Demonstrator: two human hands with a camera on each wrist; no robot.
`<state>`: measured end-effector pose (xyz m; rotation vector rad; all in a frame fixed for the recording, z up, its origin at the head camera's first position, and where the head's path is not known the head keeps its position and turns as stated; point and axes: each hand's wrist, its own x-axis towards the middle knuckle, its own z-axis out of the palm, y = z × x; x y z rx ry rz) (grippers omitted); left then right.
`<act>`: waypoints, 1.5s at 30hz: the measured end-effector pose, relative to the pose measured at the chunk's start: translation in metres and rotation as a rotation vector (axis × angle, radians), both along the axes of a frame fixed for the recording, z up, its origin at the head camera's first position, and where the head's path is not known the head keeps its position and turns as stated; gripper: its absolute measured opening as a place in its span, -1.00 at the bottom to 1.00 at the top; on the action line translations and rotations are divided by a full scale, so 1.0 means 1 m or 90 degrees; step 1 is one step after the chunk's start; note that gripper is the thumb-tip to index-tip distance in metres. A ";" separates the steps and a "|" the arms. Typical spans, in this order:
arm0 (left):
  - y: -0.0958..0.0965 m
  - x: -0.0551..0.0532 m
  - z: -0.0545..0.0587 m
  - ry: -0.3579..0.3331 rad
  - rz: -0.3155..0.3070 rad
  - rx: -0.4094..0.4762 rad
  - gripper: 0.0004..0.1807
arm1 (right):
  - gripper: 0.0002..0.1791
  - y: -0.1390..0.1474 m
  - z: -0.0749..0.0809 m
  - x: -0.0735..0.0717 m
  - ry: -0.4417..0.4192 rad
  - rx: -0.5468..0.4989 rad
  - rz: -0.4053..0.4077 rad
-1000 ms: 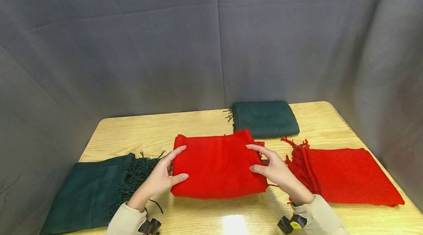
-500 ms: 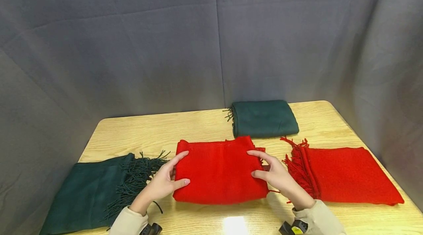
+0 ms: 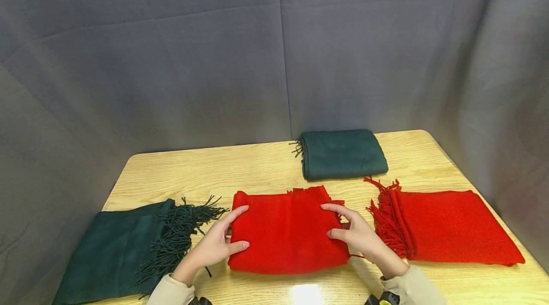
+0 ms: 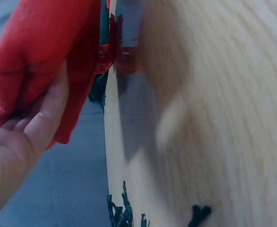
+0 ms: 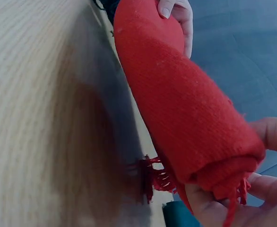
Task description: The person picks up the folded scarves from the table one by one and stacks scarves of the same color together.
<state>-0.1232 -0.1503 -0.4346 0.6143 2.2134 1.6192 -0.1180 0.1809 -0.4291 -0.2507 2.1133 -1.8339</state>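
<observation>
A folded red scarf (image 3: 287, 233) is held by both hands at the middle of the table's near side. My left hand (image 3: 218, 238) grips its left end, thumb on top and other fingers partly hidden beneath. At the opposite end, my right hand (image 3: 356, 228) pinches the folded layers the same way. Seen from the left wrist, the scarf (image 4: 48, 38) hangs above the tabletop, bunched in the left hand (image 4: 30, 127). The right wrist view shows the rolled fold of the scarf (image 5: 186, 104) and a few fringe strands by the right hand (image 5: 266, 194).
A dark green fringed scarf (image 3: 116, 248) lies at the left, its fringe close to the left wrist. Another folded green scarf (image 3: 343, 155) is at the back right. A second red scarf (image 3: 459, 228) lies at the right edge of the wooden table (image 3: 193, 171). Grey curtains surround the table.
Both hands have drawn the red scarf toward the near edge, a little to the right. More fringe now shows along its far edge. The other scarves stay put.
</observation>
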 end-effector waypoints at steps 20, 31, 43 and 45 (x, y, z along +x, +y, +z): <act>-0.003 0.003 -0.010 -0.051 -0.066 -0.061 -0.26 | -0.34 0.003 -0.024 0.006 -0.017 0.000 0.011; -0.009 0.003 -0.010 -0.091 -0.065 -0.066 -0.30 | -0.35 0.011 -0.031 0.007 -0.020 0.004 0.033; -0.018 0.003 -0.013 -0.076 0.003 -0.083 -0.35 | -0.47 0.019 -0.032 0.006 0.035 0.110 -0.001; -0.019 0.002 -0.014 -0.075 0.021 -0.083 -0.36 | -0.49 0.022 -0.030 0.006 0.027 0.107 -0.007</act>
